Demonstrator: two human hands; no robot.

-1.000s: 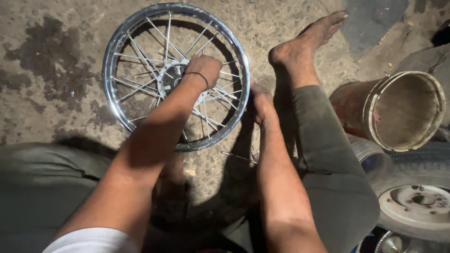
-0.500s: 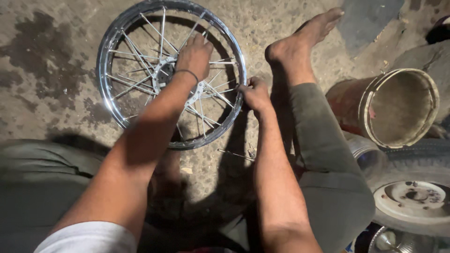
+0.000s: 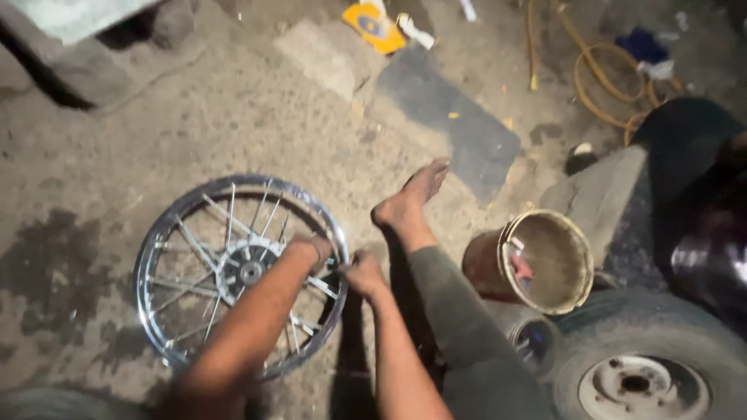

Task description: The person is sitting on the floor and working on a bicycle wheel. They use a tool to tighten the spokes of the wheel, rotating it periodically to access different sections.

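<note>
A chrome spoked wheel rim lies flat on the dirty concrete floor in front of me. My left hand reaches over the spokes near the rim's right side, fingers curled down on a spoke. My right hand is at the rim's right edge, fingers pinched around something small at a spoke end; what it pinches is too small to tell. The two hands are nearly touching. My bare right foot and trouser leg stretch out just right of the wheel.
A tipped bucket lies right of my leg. A car tyre on a steel wheel is at lower right. A dark mat, a yellow packet and a coiled hose lie farther off.
My view has tilted up, showing more floor beyond the wheel. My left hand has shifted from the hub toward the rim's right edge, close to my right hand.
</note>
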